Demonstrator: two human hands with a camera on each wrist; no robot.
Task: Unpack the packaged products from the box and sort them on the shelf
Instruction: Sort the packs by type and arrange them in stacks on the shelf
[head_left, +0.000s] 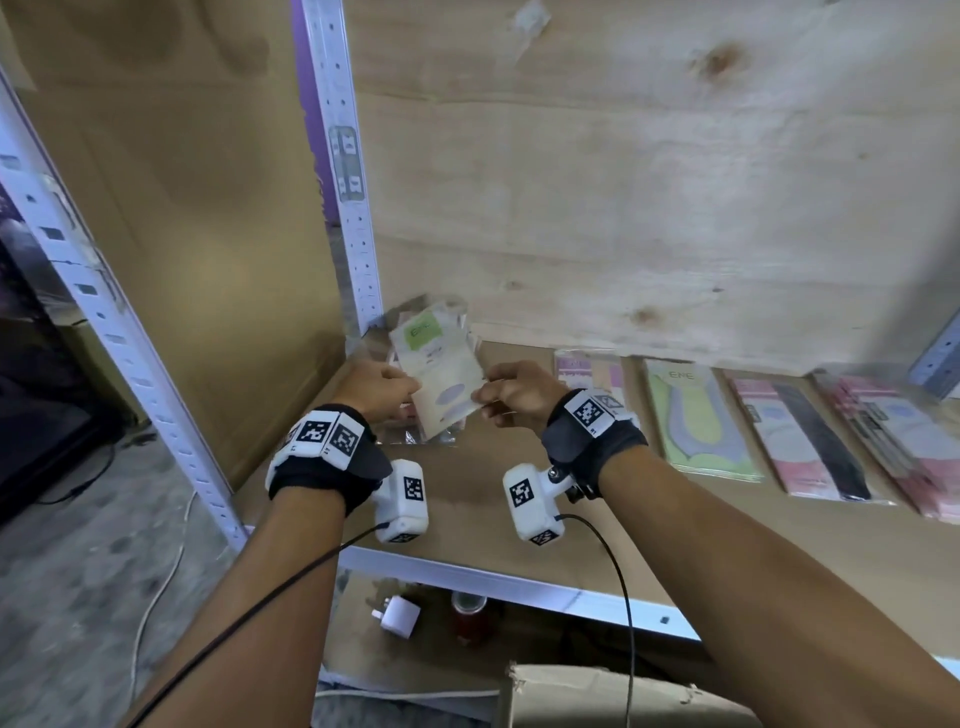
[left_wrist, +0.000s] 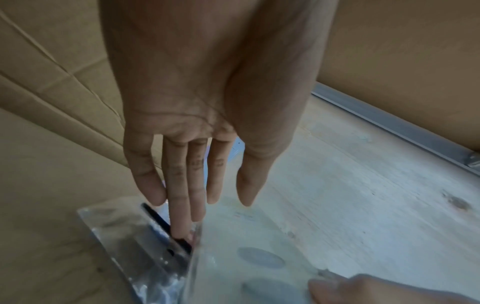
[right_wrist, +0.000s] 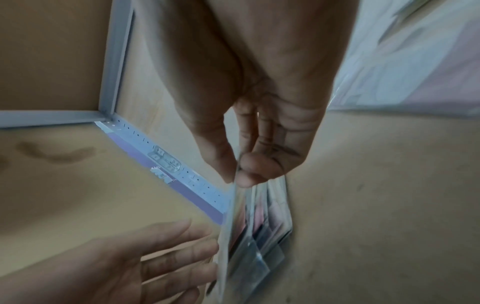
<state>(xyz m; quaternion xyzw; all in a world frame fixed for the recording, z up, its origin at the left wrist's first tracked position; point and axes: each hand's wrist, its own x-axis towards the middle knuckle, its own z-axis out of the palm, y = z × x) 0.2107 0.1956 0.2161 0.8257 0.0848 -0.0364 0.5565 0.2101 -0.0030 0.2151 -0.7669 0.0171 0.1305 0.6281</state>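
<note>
A clear-wrapped packet (head_left: 441, 371) with a green label stands tilted at the back left corner of the cardboard-lined shelf (head_left: 467, 493). My right hand (head_left: 511, 389) pinches its right edge between thumb and forefinger (right_wrist: 249, 170). My left hand (head_left: 382, 387) lies with straight fingers (left_wrist: 197, 205) against its left edge. Below it rests a small stack of wrapped packets (left_wrist: 145, 236), seen edge-on in the right wrist view as the stack (right_wrist: 265, 236). The packet (left_wrist: 259, 257) shows pale oval shapes through its wrap.
To the right, a yellow-green packet (head_left: 696, 421), a pink-and-black packet (head_left: 800, 441) and a pink pile (head_left: 904, 441) lie in a row. A white upright post (head_left: 348, 208) and a cardboard side panel close the left. A brown box (head_left: 597, 696) sits below the shelf edge.
</note>
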